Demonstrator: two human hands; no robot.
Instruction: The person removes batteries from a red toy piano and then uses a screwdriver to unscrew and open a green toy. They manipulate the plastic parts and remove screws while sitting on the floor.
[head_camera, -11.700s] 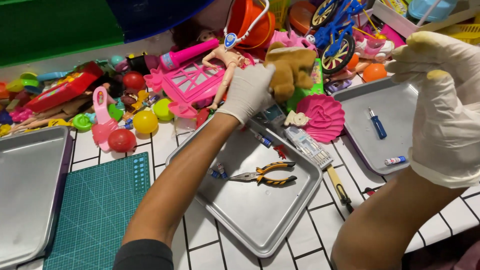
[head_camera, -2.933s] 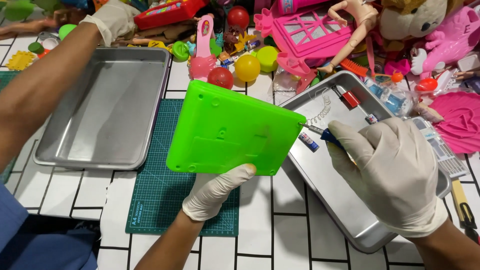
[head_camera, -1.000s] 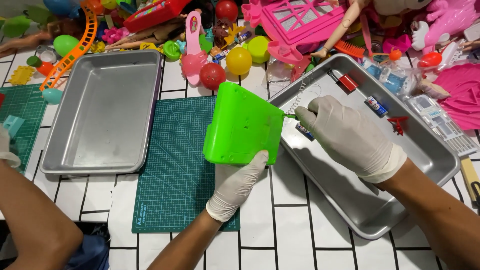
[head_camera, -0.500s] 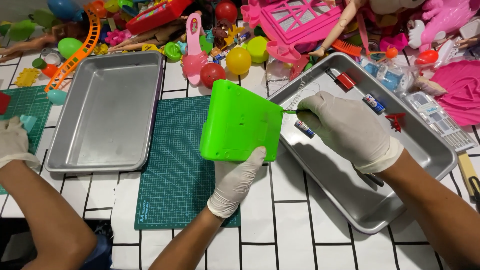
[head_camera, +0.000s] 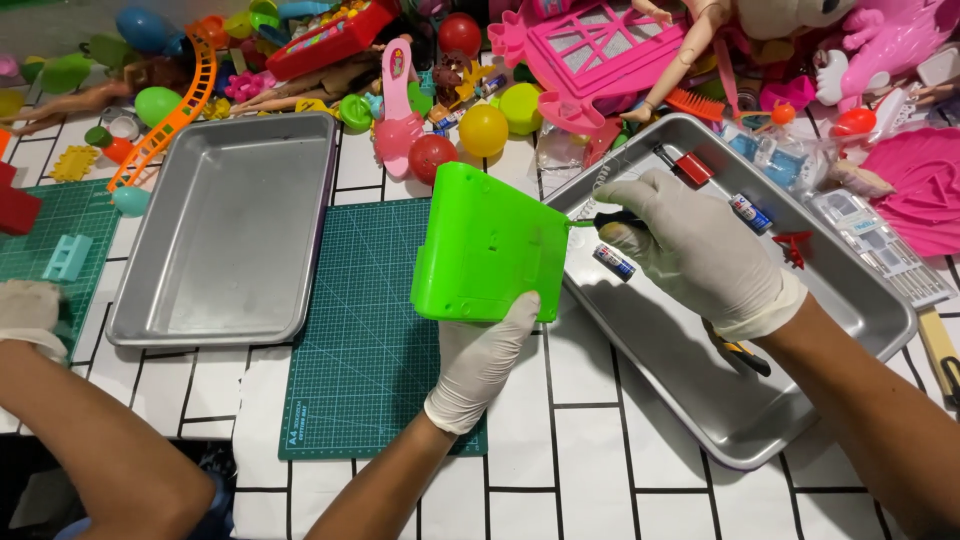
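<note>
So here's where I'm at with this bright green boxy plastic toy housing (head_camera: 487, 245). My left hand (head_camera: 483, 360), in a white glove, is clamped on its lower edge from underneath, holding it upright and tilted over the dark green gridded cutting mat (head_camera: 365, 330), right at the edge of the right-hand silver metal baking tray (head_camera: 800, 400). My right hand (head_camera: 690, 250), also gloved, is closed around a small screwdriver with a dark handle (head_camera: 605, 218), and the tip is poked into the right side of the housing. I can't tell from here whether it's actually seated in a screw.

Progress-wise I'd call it early to middle. The housing looks to be in one piece, no panel off that I can see, so opening it up is not done yet. A few small cylinder batteries (head_camera: 613, 261) are lying in that right tray, along with a little red-capped piece (head_camera: 692, 168) and a small red plastic bit (head_camera: 793, 245). The left-hand silver metal tray (head_camera: 225, 235) has nothing in it as far as I can see. Another person's gloved hand (head_camera: 28, 310) rests at the far left by their own mat. The big heap of colourful plastic toys (head_camera: 480, 90) sits along the back.
</note>
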